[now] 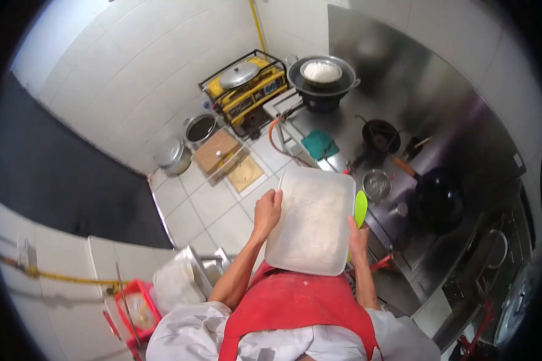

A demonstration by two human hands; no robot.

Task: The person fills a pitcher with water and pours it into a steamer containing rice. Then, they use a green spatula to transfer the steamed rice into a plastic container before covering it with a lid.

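The left hand curls over the tub's left rim; the right hand clasps its right side and a green spoon, beside the surface's left edge. Level, even support suits it.

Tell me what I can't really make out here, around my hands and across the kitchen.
All in the head view:
Plastic tub: its far side, turned away.
Green utensil: partly covered by your right hand.
White stuff in the bowl: too small and bright to identify.
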